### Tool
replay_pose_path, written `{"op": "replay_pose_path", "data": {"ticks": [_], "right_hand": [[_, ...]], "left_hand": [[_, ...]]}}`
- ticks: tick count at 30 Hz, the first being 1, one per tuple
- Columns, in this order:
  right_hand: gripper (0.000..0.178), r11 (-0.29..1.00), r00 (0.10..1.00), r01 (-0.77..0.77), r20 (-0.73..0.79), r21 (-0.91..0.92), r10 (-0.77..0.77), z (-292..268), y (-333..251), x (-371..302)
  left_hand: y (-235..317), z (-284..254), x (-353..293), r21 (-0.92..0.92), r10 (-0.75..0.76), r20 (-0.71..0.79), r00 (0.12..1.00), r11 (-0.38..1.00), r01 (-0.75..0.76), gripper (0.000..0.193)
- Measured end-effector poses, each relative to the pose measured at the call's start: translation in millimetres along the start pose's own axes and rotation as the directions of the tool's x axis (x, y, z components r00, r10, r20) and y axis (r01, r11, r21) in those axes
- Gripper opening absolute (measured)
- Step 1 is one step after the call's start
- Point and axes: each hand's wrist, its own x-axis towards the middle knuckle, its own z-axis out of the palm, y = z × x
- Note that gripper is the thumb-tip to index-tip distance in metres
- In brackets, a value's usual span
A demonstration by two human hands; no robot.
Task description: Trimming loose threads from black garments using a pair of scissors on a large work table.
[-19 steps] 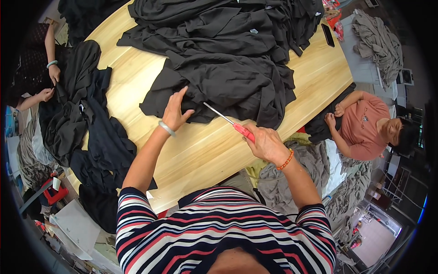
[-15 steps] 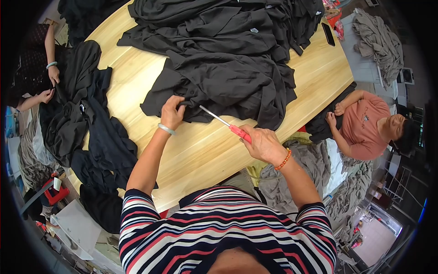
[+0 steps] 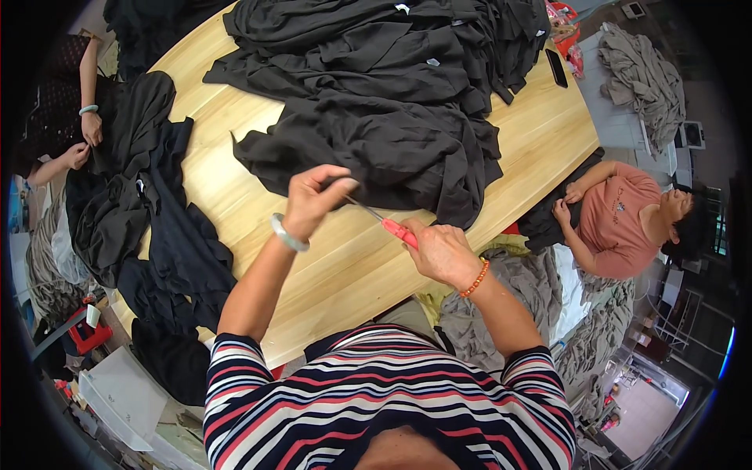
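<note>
A black garment (image 3: 407,153) with a collar-like corner lies bunched on the wooden table in front of me. My left hand (image 3: 312,200) is raised over its near edge, thumb and forefinger closed on a bit of the dark cloth. That bit is blurred and partly hidden by the fingers. In my right hand (image 3: 445,252) is a screwdriver-like tool (image 3: 401,233) with a pink-red handle and a thin metal shaft. The shaft slants up and left, its tip at the cloth beside my left fingertips. Whether the tip touches the cloth I cannot tell.
More black garments (image 3: 352,55) are heaped at the table's (image 3: 540,153) far side; others (image 3: 129,196) hang over its left edge. A phone (image 3: 556,69) lies far right. One person (image 3: 619,204) sits at the right; another's hands (image 3: 86,141) handle cloth at the left. Grey cloth (image 3: 509,294) is piled nearby.
My left hand has lifted the garment's near edge up and toward me. The tool has moved slightly left and down, its tip now at my left fingertips.
</note>
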Motion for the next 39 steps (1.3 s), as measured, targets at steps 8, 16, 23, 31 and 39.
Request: {"op": "replay_pose_path", "data": {"ticks": [8, 16, 23, 31, 39], "right_hand": [[0.047, 0.485, 0.999, 0.009, -0.034, 0.874, 0.043, 81.6, 142.0, 30.7], [0.026, 0.306, 0.642, -0.055, -0.201, 0.95, 0.74, -163.0, 405.3, 26.3], [0.023, 0.179, 0.881, -0.165, 0.063, 0.97, 0.468, -157.1, 299.1, 36.2], [0.026, 0.78, 0.971, -0.203, 0.017, 0.592, 0.24, -61.4, 164.1, 10.5], [0.054, 0.997, 0.988, 0.038, 0.147, 0.067, -0.048, -36.6, 63.4, 28.7]], "left_hand": [[66.4, 136.1, -32.1, -0.098, 0.541, 0.589, 0.6, 0.785, -0.612, 0.028], [-22.6, 18.0, 44.0, 0.863, 0.631, 0.082, 0.771, 0.343, -0.372, 0.04], [-54.7, -96.5, 44.1, 0.966, 0.43, -0.258, 0.865, 0.114, 0.232, 0.052], [-49.5, -55.4, -59.5, 0.999, 0.122, 0.019, 0.992, 0.028, -0.023, 0.01], [-59.4, 3.6, -29.7, 0.947, 0.44, -0.031, 0.898, 0.3, -0.114, 0.04]]}}
